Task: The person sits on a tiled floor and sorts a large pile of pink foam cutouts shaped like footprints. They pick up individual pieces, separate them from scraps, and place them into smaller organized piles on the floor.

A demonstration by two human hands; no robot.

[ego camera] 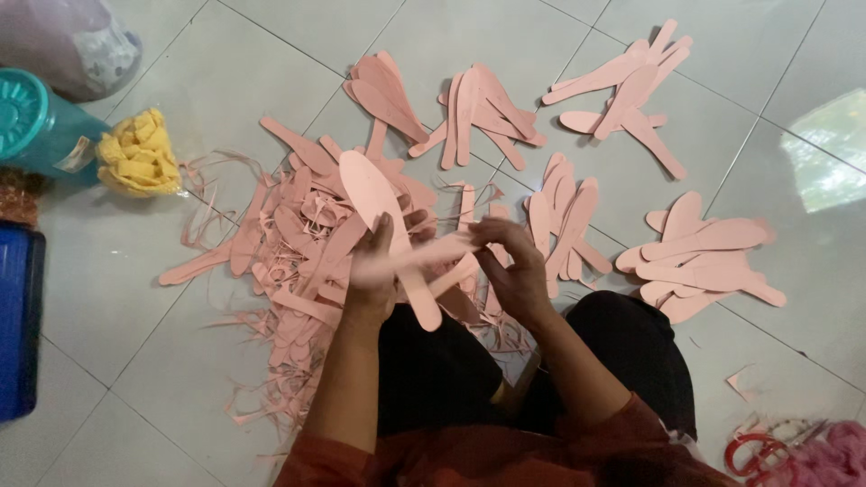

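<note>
A pink paddle-shaped cutout (pixel 383 225) is gripped by the left hand (pixel 374 271) above the tiled floor (pixel 135 271); a blurred pink strip (pixel 442 251) is pinched by the right hand (pixel 514 266). Pink offcuts (pixel 289 243), sorted piles (pixel 704 257), and red scissors (pixel 758 451) are spread around.

— Where's there room to move a hand on that floor?

— Right of the knees, mostly: bare tile (pixel 794 325) between the stack of pink cutouts (pixel 699 257) and the red scissors (pixel 758 451). The far left is open too, below the yellow bundle (pixel 137 162).

— And straight ahead?

— Blocked. The big heap of pink scraps (pixel 298 261) lies just in front of the left hand (pixel 374 271), trimmings trailing back along the leg (thin curls, easily snagged).

— Further out?

— Three more piles (pixel 478 113) in a row, with narrow tile lanes between them. At the left edge stand a teal container (pixel 36 126) and a blue bin (pixel 18 316).
</note>
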